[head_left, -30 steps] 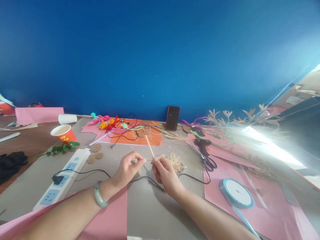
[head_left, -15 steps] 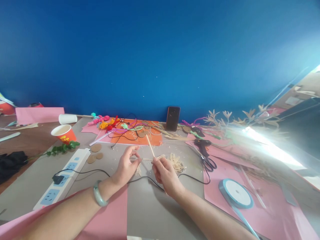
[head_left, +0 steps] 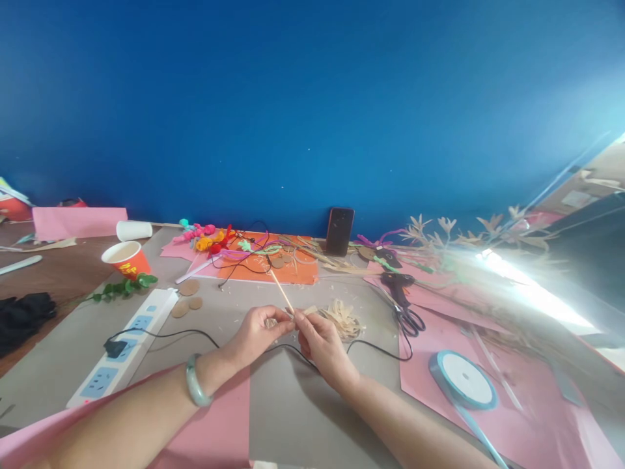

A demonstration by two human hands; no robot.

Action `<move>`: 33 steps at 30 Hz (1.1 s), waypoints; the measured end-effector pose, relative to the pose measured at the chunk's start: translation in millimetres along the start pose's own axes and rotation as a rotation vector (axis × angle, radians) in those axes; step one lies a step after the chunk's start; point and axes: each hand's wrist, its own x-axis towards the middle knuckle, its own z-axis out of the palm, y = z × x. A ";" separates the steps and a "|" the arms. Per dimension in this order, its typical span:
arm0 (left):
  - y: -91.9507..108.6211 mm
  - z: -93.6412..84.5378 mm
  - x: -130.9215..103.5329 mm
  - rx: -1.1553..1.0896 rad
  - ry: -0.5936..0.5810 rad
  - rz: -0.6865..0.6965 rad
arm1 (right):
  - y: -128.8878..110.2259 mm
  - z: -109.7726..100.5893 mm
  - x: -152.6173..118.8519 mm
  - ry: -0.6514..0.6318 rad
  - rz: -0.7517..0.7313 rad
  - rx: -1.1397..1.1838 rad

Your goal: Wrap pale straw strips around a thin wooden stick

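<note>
The right hand [head_left: 323, 339] clamps a slim, pale, straight wooden stick [head_left: 282, 292] by its lower end between thumb and bent forefinger, the free end slanting up toward eleven o'clock. The left hand [head_left: 261, 332] meets it there, thumb and forefinger drawn together right beside the right thumb; whether something thin is pinched between them cannot be told. Taking the hands as the dial's centre and the blue wall [head_left: 303, 104] as twelve, a loose heap of shredded beige strips [head_left: 340, 319] lies just beside them at three, with black-handled scissors [head_left: 410, 320] farther out. A black smartphone [head_left: 340, 232] stands upright at one. Between nine and ten, a red-orange paper cup [head_left: 129, 262] carries bold yellow lettering too stylised to read for certain. The long white power strip [head_left: 127, 348] with blue socket panels sits at nine, its small markings illegible. A bright orange sheet [head_left: 306, 275] around twelve shows faint pale strokes, unreadable.
</note>
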 end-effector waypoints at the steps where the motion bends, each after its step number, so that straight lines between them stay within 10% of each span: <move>1: 0.2 0.0 0.0 0.004 0.003 -0.015 | 1.0 -0.1 0.2 -0.014 0.008 -0.011; 33: -13.2 -2.2 6.9 -0.027 0.042 0.006 | 15.4 -4.5 1.6 0.044 -0.107 -0.216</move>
